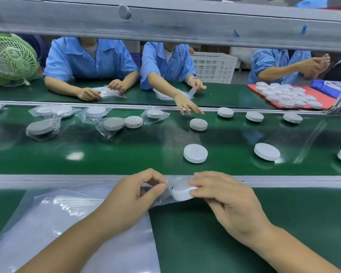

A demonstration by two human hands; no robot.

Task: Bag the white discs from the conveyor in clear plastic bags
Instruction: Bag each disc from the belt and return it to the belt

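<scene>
Left hand [130, 196] pinches the mouth of a clear bag [161, 199], grip clamped on the film. Right hand [224, 198], grip clamped round a white disc [182, 192], holds it tilted at that opening over the bench [283, 223]; how far in, cannot tell. Best to hold the mouth taut and slide the disc in flat. The metal rail [47, 179] runs just behind both hands, the bag stack [67, 213] crowds the left, bare bench lies right, and the next disc [195, 153] sits near on the conveyor [126, 154].
</scene>
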